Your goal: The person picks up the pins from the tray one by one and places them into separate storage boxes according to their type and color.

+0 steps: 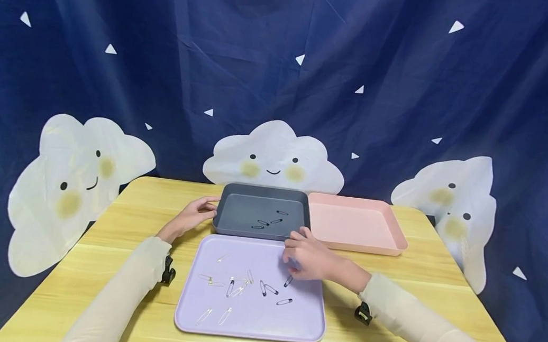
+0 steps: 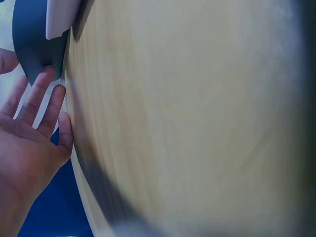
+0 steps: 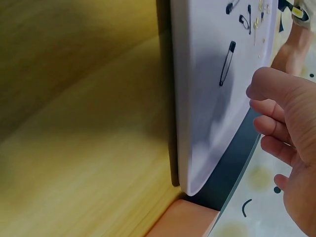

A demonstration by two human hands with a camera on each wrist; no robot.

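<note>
My left hand (image 1: 195, 218) rests at the left wall of a dark grey tray (image 1: 240, 204), its fingers fairly straight; in the left wrist view the fingertips (image 2: 48, 71) meet that wall. Several black safety pins (image 1: 263, 222) lie inside this tray. Above the upper right corner of a lavender tray (image 1: 249, 247) hovers my right hand (image 1: 310, 256), fingers loosely bent, and no pin shows between them. A black safety pin (image 3: 227, 64) lies on the lavender tray just below that hand. More black safety pins (image 1: 284, 302) and several gold safety pins (image 1: 225, 316) are scattered there.
A pink tray (image 1: 353, 224) stands against the right side of the dark grey one. All three trays sit on a light wooden table (image 1: 379, 305). Behind the table hangs a dark blue curtain (image 1: 261, 85) with white clouds and triangles.
</note>
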